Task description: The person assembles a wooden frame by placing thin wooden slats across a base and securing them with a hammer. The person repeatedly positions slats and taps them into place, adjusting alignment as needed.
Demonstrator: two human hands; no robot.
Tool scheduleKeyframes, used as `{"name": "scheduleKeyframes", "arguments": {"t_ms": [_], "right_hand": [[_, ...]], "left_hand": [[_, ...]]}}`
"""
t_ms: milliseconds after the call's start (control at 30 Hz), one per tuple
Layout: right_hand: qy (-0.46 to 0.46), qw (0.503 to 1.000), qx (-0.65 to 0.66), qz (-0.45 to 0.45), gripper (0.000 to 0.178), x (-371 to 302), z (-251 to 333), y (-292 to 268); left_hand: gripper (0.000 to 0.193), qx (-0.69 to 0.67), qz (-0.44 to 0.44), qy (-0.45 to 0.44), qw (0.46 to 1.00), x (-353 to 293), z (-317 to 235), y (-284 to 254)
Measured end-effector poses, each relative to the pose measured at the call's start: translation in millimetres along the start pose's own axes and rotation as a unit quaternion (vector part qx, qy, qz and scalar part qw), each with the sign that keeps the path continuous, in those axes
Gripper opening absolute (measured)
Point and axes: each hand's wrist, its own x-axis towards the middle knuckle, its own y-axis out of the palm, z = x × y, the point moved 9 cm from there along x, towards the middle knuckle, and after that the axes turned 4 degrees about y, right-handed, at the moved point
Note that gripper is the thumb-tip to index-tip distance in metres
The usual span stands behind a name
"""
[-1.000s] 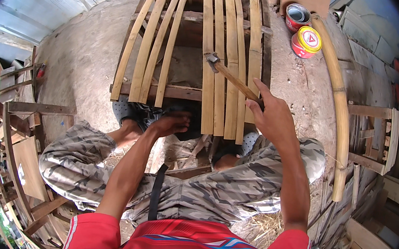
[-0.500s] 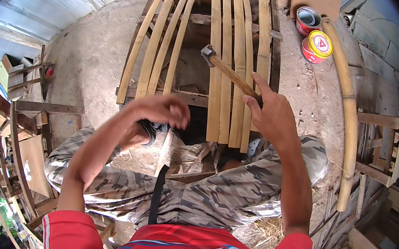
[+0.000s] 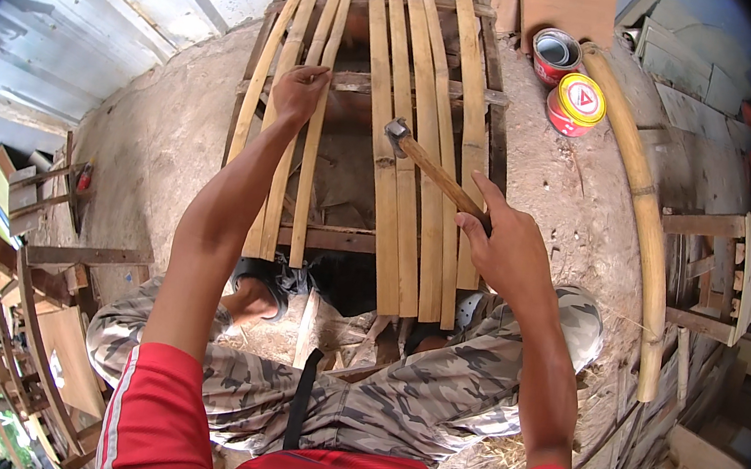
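Note:
My right hand (image 3: 507, 243) is closed around the wooden handle of a hammer (image 3: 439, 177), its index finger lying along the handle. The metal hammer head points up and left above the right group of bamboo slats (image 3: 388, 189). With the arm stretched forward, my left hand (image 3: 300, 92) is over the left group of slats (image 3: 310, 156), close to a wooden crossbar (image 3: 352, 82). Its fingertips are pressed together beside a slat; whatever they hold is too small or hidden. The slats lie lengthwise over a dark wooden frame (image 3: 337, 239), with a wide gap between both groups.
At the far right stand an uncovered red can (image 3: 556, 58) and a red tin with a yellow-rimmed lid (image 3: 576, 104). Beside them a long bamboo pole (image 3: 645, 211) curves along the floor. A wooden frame (image 3: 708, 271) is at the right; wooden furniture pieces (image 3: 69, 328) crowd the left.
My left hand has moved forward from the slats' near ends to the far crossbar, its fingers now together. The view has shifted; my right hand still holds the hammer in much the same pose.

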Motion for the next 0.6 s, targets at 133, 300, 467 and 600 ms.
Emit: {"name": "scheduleKeyframes", "arguments": {"t_ms": [133, 300, 467, 600], "right_hand": [[0.024, 1.000, 0.018, -0.005, 0.055, 1.1, -7.7, -6.7], [0.028, 0.999, 0.018, 0.004, 0.055, 3.6, -12.6, -5.1], [0.020, 1.000, 0.015, 0.010, 0.055, 7.7, -8.7, 0.1], [0.019, 0.999, 0.021, 0.015, 0.055, 9.3, -5.4, 0.1]], "left_hand": [[0.024, 0.049, 0.004, 0.010, 0.999, 2.3, -2.8, 0.4], [0.021, 0.092, -0.006, 0.033, 0.995, -0.6, -7.2, 0.4], [0.020, 0.126, -0.021, 0.043, 0.991, -3.4, -0.1, 3.0], [0.020, 0.111, -0.026, 0.065, 0.991, -5.6, -4.0, -0.4]]}}
